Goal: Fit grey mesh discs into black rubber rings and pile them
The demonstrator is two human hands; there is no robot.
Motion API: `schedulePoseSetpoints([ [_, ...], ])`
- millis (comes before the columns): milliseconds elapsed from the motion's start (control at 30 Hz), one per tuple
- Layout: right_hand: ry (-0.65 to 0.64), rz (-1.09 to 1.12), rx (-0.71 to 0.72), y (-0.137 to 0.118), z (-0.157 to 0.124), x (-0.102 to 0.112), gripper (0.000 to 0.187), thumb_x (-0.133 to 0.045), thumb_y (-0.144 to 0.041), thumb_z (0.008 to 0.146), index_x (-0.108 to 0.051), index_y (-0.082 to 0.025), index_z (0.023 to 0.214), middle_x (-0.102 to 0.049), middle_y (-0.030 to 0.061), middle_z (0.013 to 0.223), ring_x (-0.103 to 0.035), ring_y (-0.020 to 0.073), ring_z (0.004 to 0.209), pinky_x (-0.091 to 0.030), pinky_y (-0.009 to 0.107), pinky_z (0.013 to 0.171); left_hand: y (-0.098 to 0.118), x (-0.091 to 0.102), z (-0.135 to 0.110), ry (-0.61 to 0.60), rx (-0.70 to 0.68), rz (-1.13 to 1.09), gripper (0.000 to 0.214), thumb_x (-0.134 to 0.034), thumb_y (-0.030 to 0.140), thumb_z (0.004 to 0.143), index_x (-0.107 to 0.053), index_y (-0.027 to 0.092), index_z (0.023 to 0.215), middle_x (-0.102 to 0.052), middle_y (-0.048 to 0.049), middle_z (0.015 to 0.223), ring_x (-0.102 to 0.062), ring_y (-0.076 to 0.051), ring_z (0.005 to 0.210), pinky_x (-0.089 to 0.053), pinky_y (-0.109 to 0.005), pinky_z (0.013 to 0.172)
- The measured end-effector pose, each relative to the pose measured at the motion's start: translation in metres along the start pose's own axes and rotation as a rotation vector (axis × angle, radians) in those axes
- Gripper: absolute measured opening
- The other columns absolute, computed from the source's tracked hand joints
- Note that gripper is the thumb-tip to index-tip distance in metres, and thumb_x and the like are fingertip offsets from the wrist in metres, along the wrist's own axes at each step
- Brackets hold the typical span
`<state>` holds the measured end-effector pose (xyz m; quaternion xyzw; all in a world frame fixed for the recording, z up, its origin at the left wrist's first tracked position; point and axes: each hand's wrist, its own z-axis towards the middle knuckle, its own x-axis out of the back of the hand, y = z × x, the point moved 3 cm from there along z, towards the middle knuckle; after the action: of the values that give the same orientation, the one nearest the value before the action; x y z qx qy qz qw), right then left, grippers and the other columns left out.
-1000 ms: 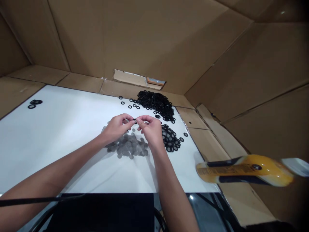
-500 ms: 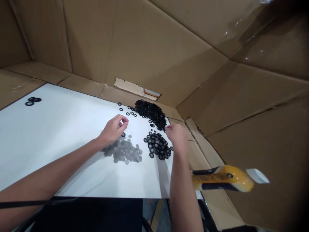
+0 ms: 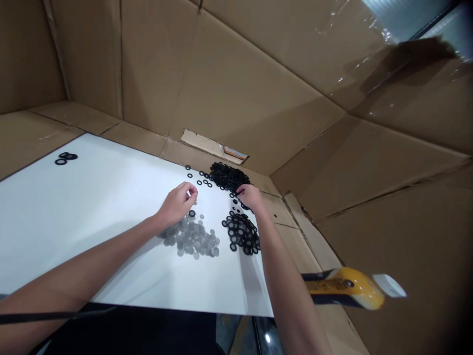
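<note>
My left hand [image 3: 178, 202] hovers over the upper edge of a heap of small translucent grey discs [image 3: 195, 239], thumb and forefinger closed in a pinch. Whatever is between them, if anything, is too small to make out. Just below it lies one black ring with a grey centre [image 3: 191, 213]. My right hand [image 3: 251, 196] is at the near right edge of a dense pile of black rings [image 3: 227, 176], its fingertips pinched together against the rings. Beneath that hand is a second heap, of black rings with grey centres [image 3: 242, 232], partly covered by my forearm.
The white board [image 3: 121, 197] carries all the heaps. Larger black rings [image 3: 61, 161] lie at its far left corner. Tall cardboard walls [image 3: 229, 88] enclose the back and right. A yellow bottle with a white cap [image 3: 364, 288] lies beside my right forearm.
My right hand has moved left from beside the black ring pile onto its near edge. My left hand stays pinched in nearly the same place. The camera view has shifted slightly.
</note>
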<state>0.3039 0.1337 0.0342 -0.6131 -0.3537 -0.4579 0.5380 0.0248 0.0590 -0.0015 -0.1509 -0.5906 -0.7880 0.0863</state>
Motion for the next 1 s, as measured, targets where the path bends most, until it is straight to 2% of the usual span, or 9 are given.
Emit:
schedulePoseSetpoints([
  [133,0.001,0.270,0.089,-0.033,-0.034,0.004,0.024,-0.056,-0.013,0.080,-0.072,-0.014,0.098,-0.074,0.0069,0.082,-0.067,0.0163,0.071,-0.051,0.025,0.065,0.000,0.001,0.001,-0.016,0.011,-0.082,0.018,-0.053,0.035,0.090,-0.063,0.021,0.095,-0.067,-0.0043,0.096,-0.064,-0.016,0.074,-0.049,-0.026,0.062],
  [233,-0.060,0.487,0.205,-0.068,-0.071,-0.017,0.024,-0.061,-0.028,0.081,-0.069,-0.017,0.100,-0.074,0.0040,0.087,-0.066,0.0133,0.069,-0.053,0.024,0.064,0.001,-0.002,0.001,-0.138,0.030,-0.258,0.027,-0.058,0.041,0.088,-0.065,0.019,0.103,-0.069,-0.0052,0.093,-0.067,-0.017,0.078,-0.053,-0.027,0.066],
  [300,-0.081,0.801,0.251,-0.084,-0.091,-0.033,0.023,-0.065,-0.030,0.077,-0.067,-0.016,0.094,-0.070,0.0040,0.081,-0.064,0.0143,0.066,-0.052,0.026,0.062,0.001,-0.004,0.001,-0.197,0.024,-0.317,0.027,-0.058,0.042,0.088,-0.065,0.018,0.097,-0.069,-0.0038,0.083,-0.067,-0.017,0.073,-0.054,-0.028,0.068],
  [367,-0.015,0.894,0.226,-0.089,-0.107,-0.044,0.024,-0.063,-0.032,0.078,-0.064,-0.016,0.095,-0.068,0.0042,0.083,-0.064,0.0157,0.068,-0.053,0.028,0.063,0.000,-0.005,0.002,-0.222,0.020,-0.305,0.024,-0.057,0.040,0.088,-0.064,0.017,0.090,-0.067,-0.0021,0.075,-0.067,-0.015,0.067,-0.053,-0.028,0.068],
  [433,0.051,0.771,0.199,-0.086,-0.120,-0.050,0.029,-0.060,-0.036,0.084,-0.063,-0.017,0.105,-0.068,0.0077,0.097,-0.066,0.0184,0.078,-0.054,0.032,0.072,-0.003,-0.003,0.003,-0.185,0.048,-0.269,0.020,-0.056,0.037,0.087,-0.062,0.018,0.084,-0.066,-0.0004,0.070,-0.066,-0.015,0.063,-0.051,-0.026,0.064],
  [500,0.034,0.478,0.196,-0.081,-0.133,-0.055,0.034,-0.060,-0.039,0.088,-0.063,-0.017,0.114,-0.064,0.0125,0.116,-0.066,0.0222,0.090,-0.052,0.038,0.084,-0.007,-0.001,0.006,-0.110,0.093,-0.244,0.017,-0.053,0.033,0.086,-0.058,0.019,0.078,-0.064,0.0013,0.063,-0.063,-0.014,0.058,-0.048,-0.025,0.059],
  [633,-0.078,0.030,0.226,-0.079,-0.156,-0.070,0.036,-0.067,-0.035,0.088,-0.065,-0.019,0.121,-0.063,0.0147,0.117,-0.059,0.0319,0.110,-0.046,0.042,0.092,-0.013,0.001,0.009,-0.016,0.138,-0.245,0.021,-0.045,0.030,0.086,-0.052,0.020,0.069,-0.058,0.0025,0.051,-0.058,-0.014,0.052,-0.045,-0.024,0.055],
  [800,-0.009,-0.055,0.209,-0.090,-0.161,-0.079,0.031,-0.068,-0.033,0.090,-0.068,-0.019,0.117,-0.066,0.0126,0.114,-0.059,0.0294,0.107,-0.044,0.036,0.088,-0.012,0.001,0.008,0.006,0.147,-0.247,0.021,-0.045,0.031,0.085,-0.051,0.021,0.068,-0.057,0.0031,0.049,-0.058,-0.013,0.051,-0.044,-0.023,0.055],
  [1000,-0.041,0.135,0.168,-0.085,-0.160,-0.079,0.002,-0.068,-0.022,0.086,-0.069,-0.021,0.087,-0.070,0.0052,0.094,-0.063,0.0201,0.085,-0.040,0.029,0.073,-0.012,0.000,0.006,0.005,0.163,-0.245,0.017,-0.047,0.030,0.083,-0.054,0.020,0.071,-0.058,0.0029,0.050,-0.057,-0.013,0.049,-0.044,-0.023,0.054],
])
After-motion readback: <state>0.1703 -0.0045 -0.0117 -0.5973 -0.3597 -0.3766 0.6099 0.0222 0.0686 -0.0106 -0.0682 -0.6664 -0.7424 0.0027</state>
